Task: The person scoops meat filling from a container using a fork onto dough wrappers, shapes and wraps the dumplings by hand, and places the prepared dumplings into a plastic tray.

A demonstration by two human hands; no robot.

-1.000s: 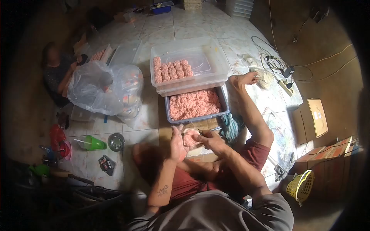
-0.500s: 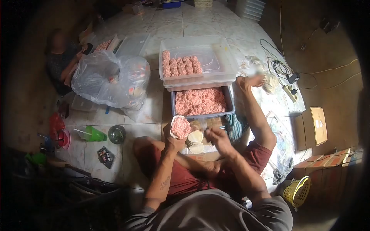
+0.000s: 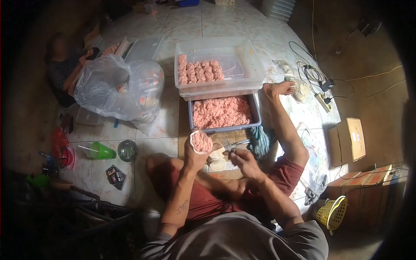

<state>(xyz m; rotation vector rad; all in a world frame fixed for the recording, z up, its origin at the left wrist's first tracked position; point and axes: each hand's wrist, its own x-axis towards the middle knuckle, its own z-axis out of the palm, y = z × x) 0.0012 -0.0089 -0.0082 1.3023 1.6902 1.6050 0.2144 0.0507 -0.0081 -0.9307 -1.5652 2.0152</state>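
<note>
My left hand [image 3: 196, 157] is wrapped round a pale wrapper filled with pink minced meat [image 3: 201, 142], its open side facing up. To its right, my right hand [image 3: 243, 159] grips a fork [image 3: 227, 144], with the tines pointing up and left. Pale round wrappers [image 3: 217, 165] lie on cardboard between and below the hands. Beyond them is a dark tub [image 3: 257, 120] of pink minced meat [image 3: 222, 113]. A clear plastic container [image 3: 248, 60] above it holds rows of filled pieces [image 3: 200, 72].
A blue-green cloth [image 3: 260, 143] lies right of the tub. Plastic bags [image 3: 106, 89] stand at left, near another person [image 3: 63, 71]. A green cup [image 3: 104, 151] and glass ashtray [image 3: 127, 150] are on the floor. Cables [image 3: 312, 73] lie at right, above a yellow basket [image 3: 331, 213].
The left hand has turned from spread fingers to cupping the filled wrapper. My right hand has moved away from the filling, and the fork now shows clearly. The whole view has shifted slightly.
</note>
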